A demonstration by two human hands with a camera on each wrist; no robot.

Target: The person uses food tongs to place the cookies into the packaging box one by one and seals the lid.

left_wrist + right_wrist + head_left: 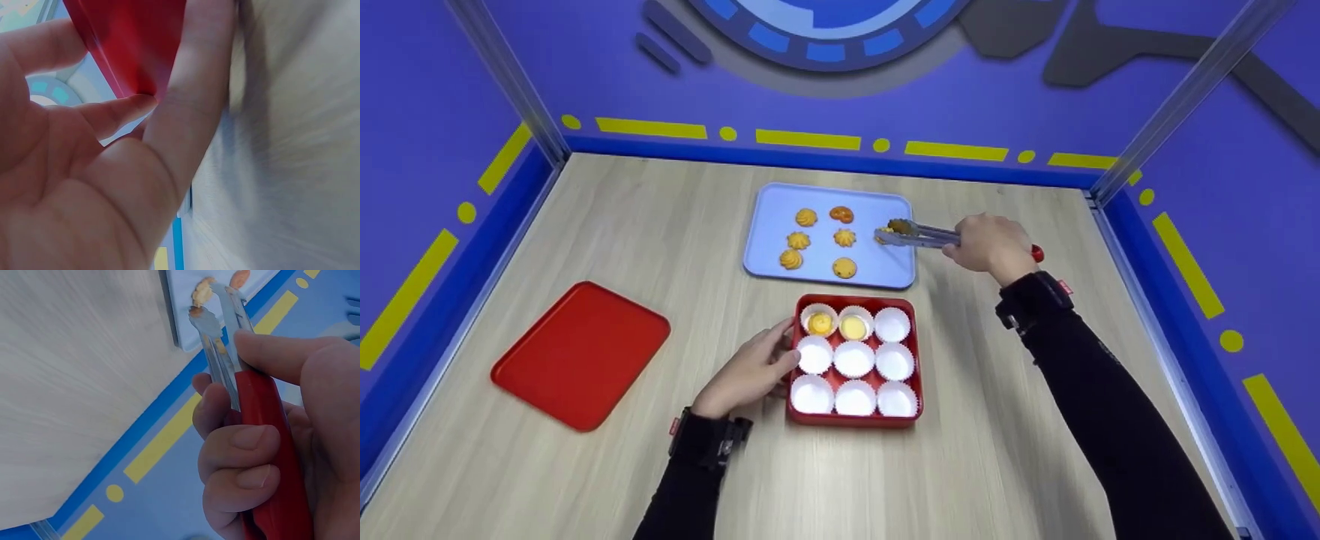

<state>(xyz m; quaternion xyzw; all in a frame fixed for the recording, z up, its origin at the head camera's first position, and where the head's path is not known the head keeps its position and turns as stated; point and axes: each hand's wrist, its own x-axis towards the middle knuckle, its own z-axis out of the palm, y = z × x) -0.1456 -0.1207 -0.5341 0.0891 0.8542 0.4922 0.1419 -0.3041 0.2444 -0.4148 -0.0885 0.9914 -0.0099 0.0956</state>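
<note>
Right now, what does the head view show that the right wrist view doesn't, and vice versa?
Only head: the red box with nine white paper cups, the left hand touching its side, and the flat red tray.

Only right wrist: most of the red handle of the tongs, with the fingers curled round it.

Both: right hand, tongs, pastries on the light blue tray (only partly in the wrist view), table, and yellow-marked blue wall.
</note>
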